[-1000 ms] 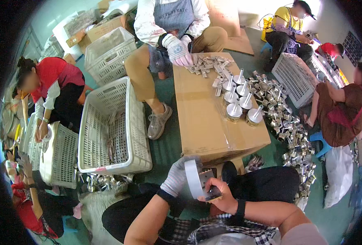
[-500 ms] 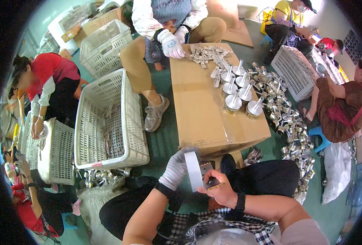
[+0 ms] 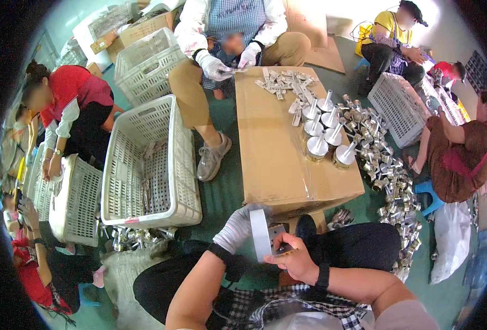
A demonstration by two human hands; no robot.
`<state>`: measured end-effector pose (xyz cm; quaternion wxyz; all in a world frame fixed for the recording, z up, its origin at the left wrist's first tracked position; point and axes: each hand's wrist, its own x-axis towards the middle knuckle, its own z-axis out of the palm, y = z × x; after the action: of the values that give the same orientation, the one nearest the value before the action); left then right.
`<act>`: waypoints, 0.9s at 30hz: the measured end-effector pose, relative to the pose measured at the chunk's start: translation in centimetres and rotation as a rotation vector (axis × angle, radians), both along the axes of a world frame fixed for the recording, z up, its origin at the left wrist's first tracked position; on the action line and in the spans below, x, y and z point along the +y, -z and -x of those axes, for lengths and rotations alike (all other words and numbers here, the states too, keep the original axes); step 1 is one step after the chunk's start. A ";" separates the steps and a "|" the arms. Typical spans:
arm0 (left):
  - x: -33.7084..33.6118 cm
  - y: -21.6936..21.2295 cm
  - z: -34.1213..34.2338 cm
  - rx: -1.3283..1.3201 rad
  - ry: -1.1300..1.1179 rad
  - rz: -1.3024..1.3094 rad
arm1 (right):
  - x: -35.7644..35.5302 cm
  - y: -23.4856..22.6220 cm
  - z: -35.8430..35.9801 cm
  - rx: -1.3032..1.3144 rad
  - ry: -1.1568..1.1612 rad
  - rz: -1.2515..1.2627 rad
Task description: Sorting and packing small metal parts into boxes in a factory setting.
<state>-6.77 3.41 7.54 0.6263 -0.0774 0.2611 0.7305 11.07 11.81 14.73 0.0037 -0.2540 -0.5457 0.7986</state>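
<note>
In front of my lap, low in the middle, I hold what looks like a tape dispenser [image 3: 261, 235], with a white band facing me and a dark plate beside it. My left hand [image 3: 235, 229], in a grey-white striped glove, is closed round its far left side. Bare, my right hand [image 3: 293, 257] grips its right side, thumb and fingers bent on the plate. Just beyond stands a closed cardboard box [image 3: 271, 159]. On its right side are several white discs with upright stems [image 3: 317, 144] on metal bases; small flat silver pieces [image 3: 284, 81] lie at its far end.
A big white crate [image 3: 191, 198] stands left of the box. Metal fittings [image 3: 394, 212] are heaped on the floor at the right. Across the box sits a person whose gloved hands [image 3: 217, 67] hold a small flat piece. Other people work at both sides near crates [image 3: 400, 113].
The person across has lifted both hands off the box corner and now holds a small flat piece. My hands keep their grip; the dispenser has turned slightly. The whole view has shifted a little.
</note>
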 end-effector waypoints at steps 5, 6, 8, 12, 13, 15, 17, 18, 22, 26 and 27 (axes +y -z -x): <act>0.4 1.1 -0.2 0.041 -0.024 0.026 | -0.1 0.2 0.6 0.033 0.008 -0.076; 0.4 1.0 0.0 -0.105 -0.011 -0.002 | -0.1 0.3 0.6 0.045 0.005 -0.086; 0.3 0.9 -0.1 -0.101 0.004 -0.032 | -0.1 0.5 0.5 0.038 -0.011 -0.104; 0.4 -0.5 -0.8 0.157 -0.016 0.102 | 0.0 0.9 0.3 0.031 -0.068 -0.270; 0.3 -0.2 -0.6 0.093 -0.014 0.089 | 0.1 1.0 0.3 0.012 -0.087 -0.315; 0.4 0.6 -0.4 -0.035 -0.010 0.063 | 0.1 1.1 0.2 0.004 -0.114 -0.373; 0.1 0.8 -0.4 0.019 -0.007 0.073 | 0.1 1.2 0.1 0.027 -0.133 -0.392; 0.2 0.6 -0.5 0.044 -0.004 0.077 | 0.1 1.4 0.0 0.036 -0.141 -0.397; 0.0 -0.9 -1.0 0.159 0.022 0.105 | 0.1 1.3 -0.1 0.059 -0.146 -0.366; -0.3 -1.2 -1.1 0.138 0.046 0.117 | -0.2 1.1 0.0 0.075 -0.108 -0.299; -0.4 -0.9 -0.9 0.094 0.075 0.080 | -0.2 0.8 0.1 0.067 -0.104 -0.294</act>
<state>-5.84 2.98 8.47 0.6367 -0.0581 0.3219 0.6983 10.99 11.56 13.94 0.0175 -0.1955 -0.6687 0.7172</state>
